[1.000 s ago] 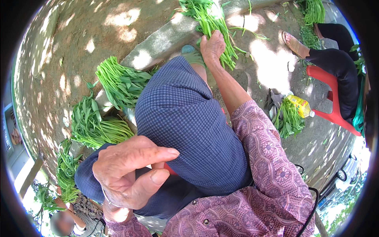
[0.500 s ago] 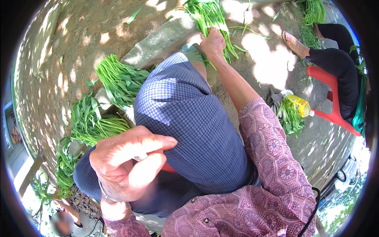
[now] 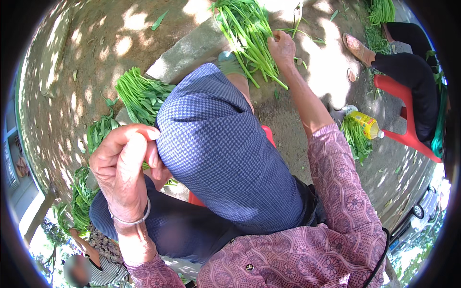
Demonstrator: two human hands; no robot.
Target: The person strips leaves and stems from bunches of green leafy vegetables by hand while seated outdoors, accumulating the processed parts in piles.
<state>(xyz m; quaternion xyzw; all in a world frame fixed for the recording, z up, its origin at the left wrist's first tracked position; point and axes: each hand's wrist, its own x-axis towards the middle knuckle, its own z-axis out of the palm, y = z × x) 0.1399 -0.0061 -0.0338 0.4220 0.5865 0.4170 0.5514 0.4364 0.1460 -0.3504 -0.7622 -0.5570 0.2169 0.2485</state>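
A loose heap of long-stemmed leafy greens (image 3: 247,41) lies on the ground beyond my bent knee. At the heap's right edge is my right hand (image 3: 283,48), its fingers curled in beside the stems. What is between its fingertips is hidden. My left hand (image 3: 126,165), with a bangle at the wrist, is raised at the left side of my knee. Its thumb and fingers are pressed together in a pinch, and I cannot make out anything in them. Behind it are a bunch of greens (image 3: 139,96) with stems aligned, and another bunch (image 3: 101,129), partly covered by the hand.
A stone slab (image 3: 187,50) lies between the bunches and the heap. On the right are a small bunch of greens (image 3: 354,137), a yellow-labelled bottle (image 3: 366,126) and a red stool (image 3: 408,105) with a person seated. Another person (image 3: 103,269) is at lower left.
My right hand has shifted right, off the top of the greens to their edge; the stems lie more spread. The left hand has moved left and turned upward, still pinched.
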